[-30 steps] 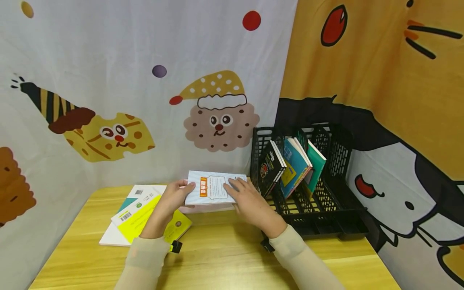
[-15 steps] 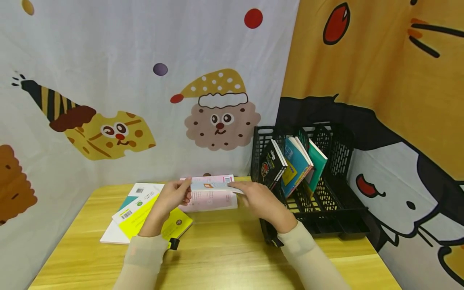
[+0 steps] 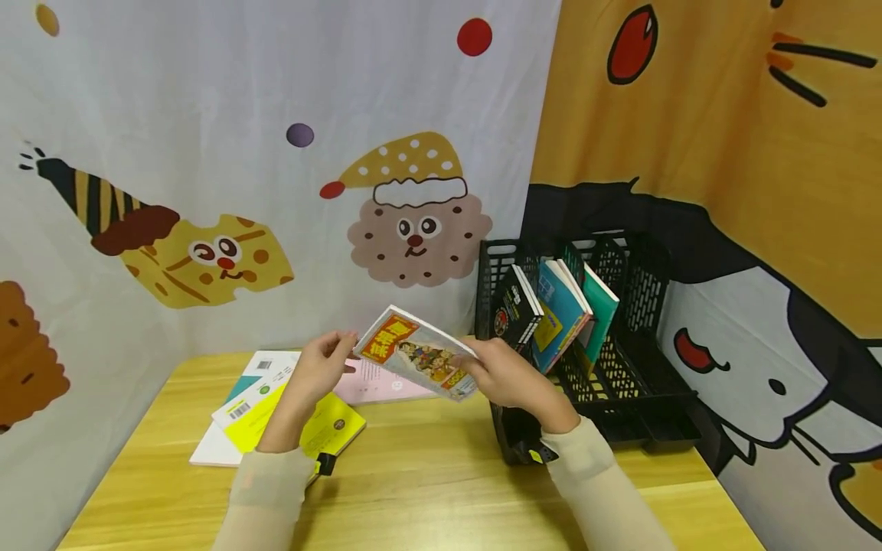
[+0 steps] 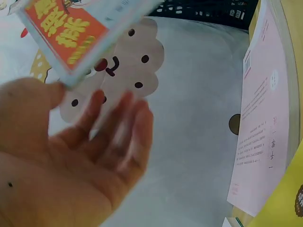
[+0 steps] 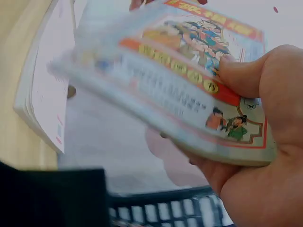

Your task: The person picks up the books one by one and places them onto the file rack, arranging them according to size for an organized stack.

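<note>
A thin illustrated book point(image 3: 420, 353) with a red title block is held tilted above the table, its front cover showing. My right hand point(image 3: 510, 375) grips its right end; in the right wrist view the thumb point(image 5: 246, 75) lies on the cover, the fingers behind. My left hand point(image 3: 320, 371) is at the book's left corner, fingers loose and apart. In the left wrist view the corner of the book point(image 4: 71, 38) is by the left thumb; whether they touch I cannot tell. Beneath and behind lies a pink book point(image 3: 386, 384), partly covered from above.
At the right stands a black mesh book rack point(image 3: 620, 398) holding black books point(image 3: 513, 310), blue books point(image 3: 556, 321) and a green book point(image 3: 601, 314). Left on the wooden table point(image 3: 413, 490) lie a yellow book point(image 3: 338, 425) and white books point(image 3: 210, 448). A patterned curtain point(image 3: 386, 84) hangs behind.
The book has turned over from its pale side to its illustrated front and now slants down to the right. My left fingers have loosened from its edge; my right hand still grips it.
</note>
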`<state>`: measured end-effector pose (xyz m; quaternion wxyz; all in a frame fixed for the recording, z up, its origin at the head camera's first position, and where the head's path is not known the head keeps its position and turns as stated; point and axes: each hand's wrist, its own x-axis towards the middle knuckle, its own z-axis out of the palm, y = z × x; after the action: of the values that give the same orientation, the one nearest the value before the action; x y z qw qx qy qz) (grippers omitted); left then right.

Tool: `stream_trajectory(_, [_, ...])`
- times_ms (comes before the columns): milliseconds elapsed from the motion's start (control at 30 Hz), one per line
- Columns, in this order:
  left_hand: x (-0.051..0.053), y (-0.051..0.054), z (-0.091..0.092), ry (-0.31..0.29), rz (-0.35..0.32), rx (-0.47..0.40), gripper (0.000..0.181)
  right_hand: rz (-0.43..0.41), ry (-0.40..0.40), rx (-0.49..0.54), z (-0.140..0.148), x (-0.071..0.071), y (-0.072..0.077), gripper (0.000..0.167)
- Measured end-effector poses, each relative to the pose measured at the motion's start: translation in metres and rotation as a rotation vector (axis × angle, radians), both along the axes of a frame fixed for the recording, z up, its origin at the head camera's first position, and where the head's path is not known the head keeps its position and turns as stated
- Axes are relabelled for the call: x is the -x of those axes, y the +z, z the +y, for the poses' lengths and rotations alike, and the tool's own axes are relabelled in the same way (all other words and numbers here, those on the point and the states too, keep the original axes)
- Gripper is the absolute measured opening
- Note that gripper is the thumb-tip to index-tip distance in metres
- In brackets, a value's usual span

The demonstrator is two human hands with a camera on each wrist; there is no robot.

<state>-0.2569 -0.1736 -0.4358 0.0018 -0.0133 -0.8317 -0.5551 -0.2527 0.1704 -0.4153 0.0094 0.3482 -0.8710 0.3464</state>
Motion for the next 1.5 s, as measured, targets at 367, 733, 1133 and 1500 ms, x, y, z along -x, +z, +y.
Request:
stream_trajectory(367, [-0.009,0.002,0.002,-0.288,0.128,0.006,0.037,-0.404,0.062,0.15,-0.006,0.006,-0.012,0.039])
stream_trajectory(733, [-0.008,0.005,0.01,-0.089,0.096,-0.017,0.037,-0.625,-0.158,0.396,0.003,0.02,-0.016,0.043])
stream_trajectory(1133, [-0.005,0.001,0.008,-0.056,0.045,-0.076,0.036,-0.712,-0.059,0.385,0.003,0.021,-0.018,0.046])
stream_trajectory(1500, [-0.003,0.002,0.007,-0.005,-0.045,-0.171,0.051,-0.658,-0.064,0.442,0.002,0.019,-0.016,0.042])
